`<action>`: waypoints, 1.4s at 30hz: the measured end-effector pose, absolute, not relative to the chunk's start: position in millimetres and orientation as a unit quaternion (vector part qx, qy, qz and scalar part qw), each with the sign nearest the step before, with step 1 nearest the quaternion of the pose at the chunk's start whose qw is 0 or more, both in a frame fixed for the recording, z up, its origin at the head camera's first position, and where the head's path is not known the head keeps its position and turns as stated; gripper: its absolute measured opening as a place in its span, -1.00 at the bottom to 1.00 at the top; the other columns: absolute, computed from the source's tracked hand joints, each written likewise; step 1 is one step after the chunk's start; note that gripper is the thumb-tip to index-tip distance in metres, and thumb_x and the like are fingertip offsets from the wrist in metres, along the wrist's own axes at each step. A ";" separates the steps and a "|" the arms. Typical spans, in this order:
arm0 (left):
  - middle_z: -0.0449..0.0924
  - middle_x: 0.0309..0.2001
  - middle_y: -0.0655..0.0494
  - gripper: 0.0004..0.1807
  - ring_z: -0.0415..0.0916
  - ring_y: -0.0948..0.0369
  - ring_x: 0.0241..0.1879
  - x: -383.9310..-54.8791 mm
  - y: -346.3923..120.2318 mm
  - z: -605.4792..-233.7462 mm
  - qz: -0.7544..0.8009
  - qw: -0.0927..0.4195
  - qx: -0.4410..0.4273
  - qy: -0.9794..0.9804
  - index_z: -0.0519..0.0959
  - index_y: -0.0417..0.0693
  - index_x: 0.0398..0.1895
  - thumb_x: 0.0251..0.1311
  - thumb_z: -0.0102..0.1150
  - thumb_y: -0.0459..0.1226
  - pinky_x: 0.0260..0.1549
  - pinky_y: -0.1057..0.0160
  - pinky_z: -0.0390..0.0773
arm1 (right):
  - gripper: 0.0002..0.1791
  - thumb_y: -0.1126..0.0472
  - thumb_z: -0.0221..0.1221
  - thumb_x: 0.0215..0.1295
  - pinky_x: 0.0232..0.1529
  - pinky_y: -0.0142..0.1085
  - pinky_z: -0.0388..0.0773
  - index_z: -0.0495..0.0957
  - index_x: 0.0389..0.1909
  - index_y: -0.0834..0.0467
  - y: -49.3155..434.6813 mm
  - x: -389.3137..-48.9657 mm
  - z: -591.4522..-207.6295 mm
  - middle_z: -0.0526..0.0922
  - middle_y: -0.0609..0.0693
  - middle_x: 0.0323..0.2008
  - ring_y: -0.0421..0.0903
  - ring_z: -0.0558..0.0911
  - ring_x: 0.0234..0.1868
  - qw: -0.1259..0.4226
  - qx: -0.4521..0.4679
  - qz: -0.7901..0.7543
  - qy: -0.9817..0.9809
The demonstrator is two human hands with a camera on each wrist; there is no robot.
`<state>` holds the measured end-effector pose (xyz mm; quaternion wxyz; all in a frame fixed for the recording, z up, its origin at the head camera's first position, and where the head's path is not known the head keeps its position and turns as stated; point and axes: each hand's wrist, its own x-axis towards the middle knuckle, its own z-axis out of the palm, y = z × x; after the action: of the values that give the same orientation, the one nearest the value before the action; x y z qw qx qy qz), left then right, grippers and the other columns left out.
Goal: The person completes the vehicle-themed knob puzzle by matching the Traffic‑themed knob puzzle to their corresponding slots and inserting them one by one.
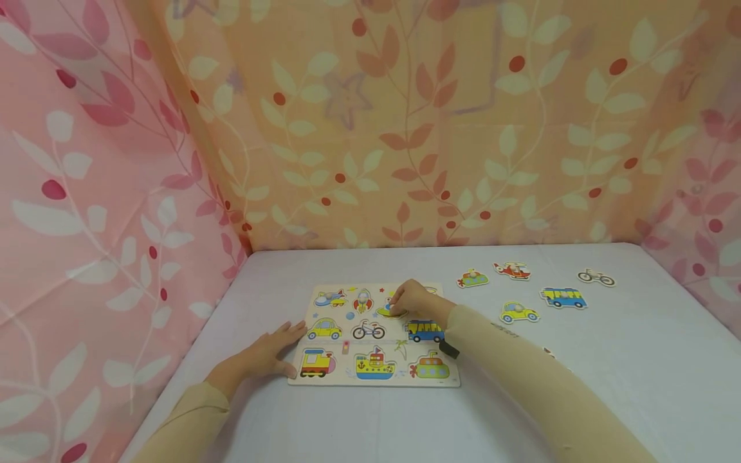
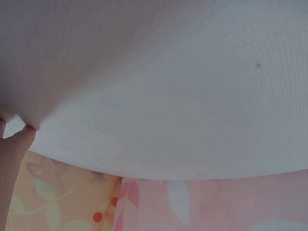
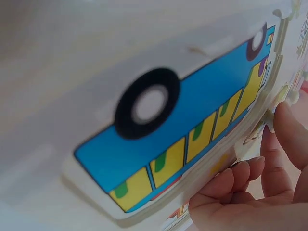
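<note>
A wooden vehicle puzzle board (image 1: 404,381) lies flat on the table. My right hand (image 1: 418,301) reaches over its upper part and pinches a yellow-green flying saucer puzzle piece (image 1: 384,311), at the saucer's place on the board. In the right wrist view, thumb and index finger meet at a small knob, beside the board's blue bus picture (image 3: 202,120). At the board's left edge rests my left hand (image 1: 272,350), fingers spread. An airplane piece (image 1: 330,298) and a rocket piece (image 1: 363,300) sit in the top row. My right hand partly covers the top right corner.
Loose pieces lie right of the board: a submarine (image 1: 473,278), a helicopter (image 1: 512,271), a bicycle (image 1: 596,277), a bus (image 1: 563,297) and a yellow car (image 1: 519,312). My right sleeve mostly hides another small item (image 1: 548,352). Patterned curtains (image 1: 347,161) stand behind and beside the table.
</note>
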<state>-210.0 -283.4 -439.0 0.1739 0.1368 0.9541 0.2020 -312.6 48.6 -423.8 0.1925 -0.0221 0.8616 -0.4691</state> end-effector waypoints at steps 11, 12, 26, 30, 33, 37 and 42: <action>0.01 0.52 0.08 0.05 -0.27 -0.11 0.50 -206.3 -281.7 -439.3 0.199 0.174 0.124 0.956 0.14 0.04 0.51 -0.08 0.46 -0.02 0.35 -0.29 -0.22 | -0.83 0.24 0.38 0.15 -0.16 -0.23 0.55 0.65 -0.27 0.21 65.6 -317.2 -420.9 0.60 0.08 -0.14 0.00 0.57 -0.19 0.176 -0.041 -0.439 0.880; 0.01 0.52 0.08 0.04 -0.27 -0.10 0.50 -206.2 -281.7 -439.1 0.200 0.174 0.123 0.956 0.15 0.04 0.51 -0.07 0.46 -0.02 0.35 -0.29 -0.22 | -0.82 0.24 0.37 0.16 -0.12 -0.21 0.54 0.65 -0.25 0.22 68.5 -317.7 -419.4 0.61 0.10 -0.13 0.01 0.56 -0.17 0.171 -0.049 -0.432 0.884; 0.00 0.52 0.05 0.05 -0.28 -0.13 0.50 -205.1 -283.1 -436.0 0.211 0.176 0.135 0.952 0.15 0.00 0.50 -0.08 0.46 -0.01 0.34 -0.31 -0.24 | -0.77 0.27 0.34 0.18 -0.05 -0.19 0.52 0.67 -0.15 0.25 112.0 -324.1 -403.0 0.62 0.14 -0.08 0.01 0.54 -0.11 0.149 -0.031 -0.423 0.893; 0.01 0.52 0.04 0.04 -0.27 -0.14 0.50 -204.9 -282.3 -435.4 0.211 0.176 0.137 0.952 0.16 -0.01 0.50 -0.08 0.46 -0.02 0.33 -0.32 -0.24 | -0.74 0.27 0.32 0.19 0.04 -0.10 0.47 0.66 -0.11 0.29 126.7 -324.5 -399.0 0.60 0.20 -0.02 0.08 0.51 -0.03 0.142 -0.030 -0.419 0.896; 0.02 0.52 0.03 0.04 -0.26 -0.15 0.49 -205.7 -282.7 -435.1 0.210 0.174 0.141 0.952 0.15 -0.01 0.50 -0.07 0.46 -0.01 0.33 -0.32 -0.24 | -0.70 0.26 0.30 0.22 0.14 -0.03 0.44 0.64 -0.05 0.30 138.3 -324.4 -395.5 0.57 0.23 0.05 0.12 0.48 0.03 0.141 -0.023 -0.425 0.894; 0.02 0.52 0.03 0.05 -0.26 -0.16 0.49 -206.5 -282.9 -435.0 0.209 0.174 0.142 0.952 0.15 -0.01 0.50 -0.07 0.46 -0.01 0.33 -0.32 -0.24 | -0.69 0.25 0.26 0.27 0.18 0.00 0.41 0.61 0.00 0.30 154.3 -325.3 -391.2 0.53 0.26 0.10 0.14 0.47 0.05 0.137 -0.011 -0.433 0.891; 0.01 0.52 0.08 0.05 -0.28 -0.12 0.50 -206.9 -281.1 -435.4 0.204 0.176 0.129 0.955 0.14 0.04 0.51 -0.07 0.47 -0.04 0.34 -0.30 -0.24 | -0.66 0.24 0.23 0.31 0.18 0.02 0.40 0.57 0.04 0.32 171.8 -325.6 -389.1 0.55 0.26 0.07 0.15 0.50 0.04 0.136 0.001 -0.442 0.887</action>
<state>-206.9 -281.1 -435.4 0.1756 0.1286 0.9545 0.2037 -325.6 171.8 -389.1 0.1358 0.0006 0.8868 -0.4417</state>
